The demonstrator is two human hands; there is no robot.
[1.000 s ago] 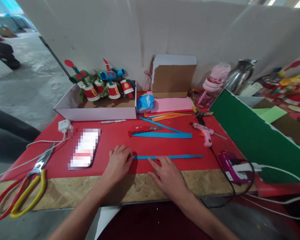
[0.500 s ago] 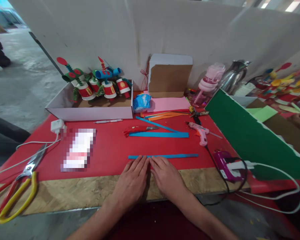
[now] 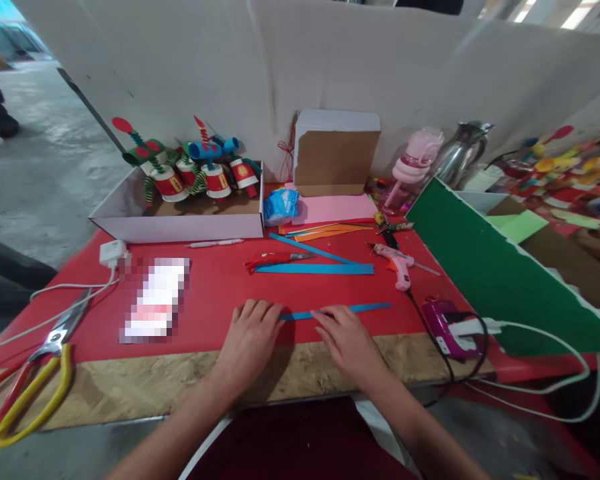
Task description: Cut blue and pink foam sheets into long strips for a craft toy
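A narrow blue paper strip [image 3: 297, 316] lies near the front edge of the red table covering, tilted slightly up to the right. My left hand [image 3: 253, 333] is closed on its left end, fingers curled and hiding that end. Further right, my right hand [image 3: 344, 337] bends over the strip's middle, its fingertips closed on the paper. Behind them lie a wider blue paper strip [image 3: 325, 269], another thin blue strip [image 3: 310, 248] at a slant, and red-handled scissors [image 3: 275, 258]. A pink hot glue gun [image 3: 399, 263] rests to the right.
Large red-and-yellow-handled shears [image 3: 55, 341] and a phone [image 3: 155, 300] lie at left. An open box [image 3: 180, 228] of paper-cup figures stands behind. A green box panel [image 3: 505, 273], purple power adapter [image 3: 450, 330] and cables occupy the right. A person's hand [image 3: 597, 243] shows at far right.
My hands have moved apart along the blue strip, the left leftward and the right rightward. Their fingers went from flat to curled, and the strip now tilts more.
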